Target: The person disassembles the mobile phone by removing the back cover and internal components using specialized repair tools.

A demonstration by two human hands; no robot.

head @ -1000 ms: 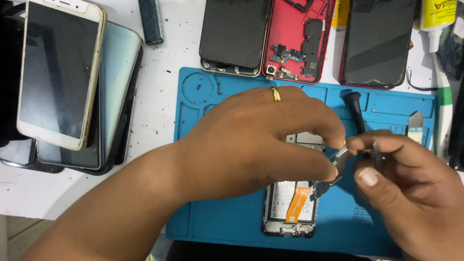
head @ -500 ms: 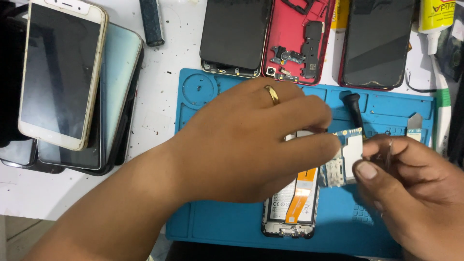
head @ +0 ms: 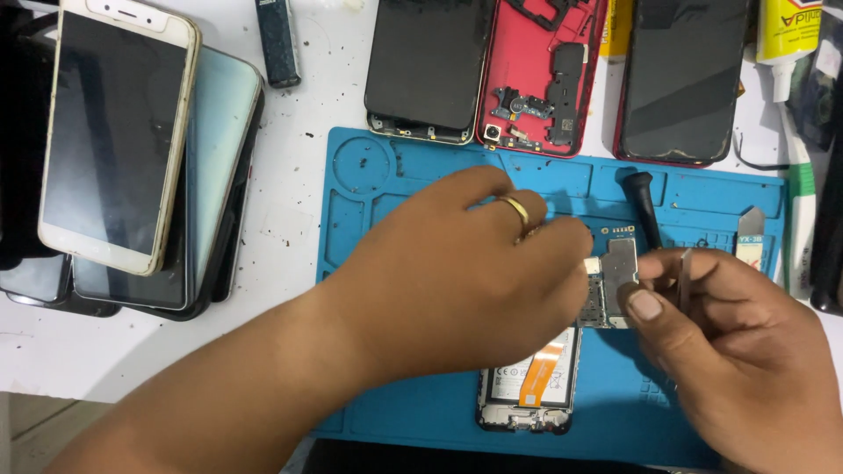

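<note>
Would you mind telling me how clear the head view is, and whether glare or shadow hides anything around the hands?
In the head view, light is even and soft; the left hand and right hand are sharp, with no motion blur. Faint sheen on the white phone screen, no harsh glare. The left hand, not shadow, covers most of the opened phone on the blue mat.

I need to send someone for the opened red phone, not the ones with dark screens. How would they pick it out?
Start at the blue work mat in the middle of the white table. Just past its far edge lie three phones in a row. The red phone is the middle one, the only one lying open, its red inside and small dark parts showing, while the phones either side show plain black faces.
</note>
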